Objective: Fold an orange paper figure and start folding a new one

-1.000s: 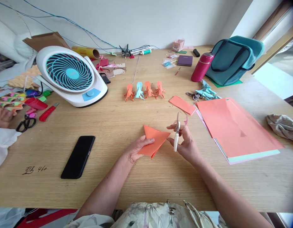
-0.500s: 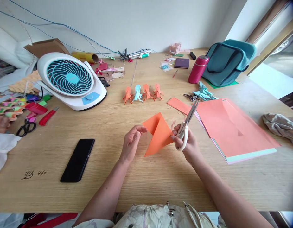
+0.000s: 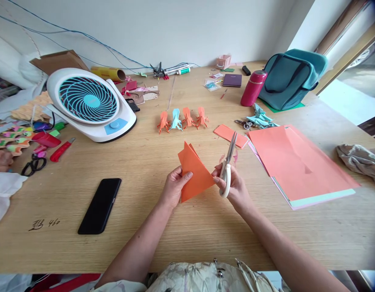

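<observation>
My left hand (image 3: pixel 174 187) pinches the left edge of a folded orange paper triangle (image 3: pixel 196 172), held upright above the wooden table (image 3: pixel 187 227). My right hand (image 3: pixel 234 187) grips white-handled scissors (image 3: pixel 227 166), blades pointing up and away, and its fingertips touch the paper's right corner. Behind them stand several small folded paper figures (image 3: pixel 183 119), orange and one light blue, in a row.
A stack of orange and pastel sheets (image 3: pixel 296 162) lies to the right, a black phone (image 3: pixel 99 205) to the left. A white and blue fan (image 3: pixel 90 103), red cutter (image 3: pixel 62 149), black scissors (image 3: pixel 33 164), pink bottle (image 3: pixel 253 88) and teal bag (image 3: pixel 289 79) sit further back.
The paper was lifted off the table and stood upright. My left hand let go and took hold of it again. The scissors swung from tilted right to more upright.
</observation>
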`<state>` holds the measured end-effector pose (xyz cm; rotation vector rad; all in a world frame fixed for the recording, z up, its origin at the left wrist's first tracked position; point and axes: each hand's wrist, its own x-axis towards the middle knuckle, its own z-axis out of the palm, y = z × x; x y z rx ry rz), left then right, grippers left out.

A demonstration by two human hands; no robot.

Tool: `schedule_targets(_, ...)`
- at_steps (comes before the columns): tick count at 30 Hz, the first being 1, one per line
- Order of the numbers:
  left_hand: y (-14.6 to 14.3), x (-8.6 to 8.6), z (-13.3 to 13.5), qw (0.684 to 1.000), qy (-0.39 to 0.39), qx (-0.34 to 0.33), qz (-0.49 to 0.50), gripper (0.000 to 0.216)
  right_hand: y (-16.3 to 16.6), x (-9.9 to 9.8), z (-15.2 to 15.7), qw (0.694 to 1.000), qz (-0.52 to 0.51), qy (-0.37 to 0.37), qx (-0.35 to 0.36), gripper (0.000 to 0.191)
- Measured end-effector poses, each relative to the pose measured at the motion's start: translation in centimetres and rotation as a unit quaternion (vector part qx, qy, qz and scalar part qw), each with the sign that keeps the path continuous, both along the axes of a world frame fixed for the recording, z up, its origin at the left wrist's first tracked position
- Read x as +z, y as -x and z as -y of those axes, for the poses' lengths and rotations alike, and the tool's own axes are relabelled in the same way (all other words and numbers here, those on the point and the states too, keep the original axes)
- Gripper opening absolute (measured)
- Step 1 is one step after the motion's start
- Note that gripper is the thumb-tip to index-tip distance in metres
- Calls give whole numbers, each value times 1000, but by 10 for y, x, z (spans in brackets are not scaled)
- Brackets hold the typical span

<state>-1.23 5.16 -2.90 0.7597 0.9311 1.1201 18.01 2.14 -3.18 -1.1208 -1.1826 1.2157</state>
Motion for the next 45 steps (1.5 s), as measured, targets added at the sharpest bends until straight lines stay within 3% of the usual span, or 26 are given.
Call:
schedule_targets(3,8,-6,-8,997,38,38,59,33,-4,5,2,999,0,17,34,38)
schedule_targets(8,21,-13,-20,980,103,90,145,30,-4,5,6,978,-66,52,189,44)
schedule_targets(13,24,-7,-25,970,151,101,163,19,4,2,12,935,-134,82,318,52)
schedule_targets(18,24,-1,-27,967,164,107,162,18,6,0,17,905,-143,106,386,59)
schedule_targets(25,27,0,-28,970,154,117,147,18,8,4,18,889,-141,119,418,59)
schedule_targets(32,25,-5,-25,978,117,111,135,26,7,4,18,897,-148,125,396,58)
schedule_targets(37,28,-10,-24,992,46,62,101,38,6,3,17,900,-161,129,383,59)
schedule_targets(45,39,-5,-25,999,11,7,33,42,5,2,15,909,-155,116,370,55)
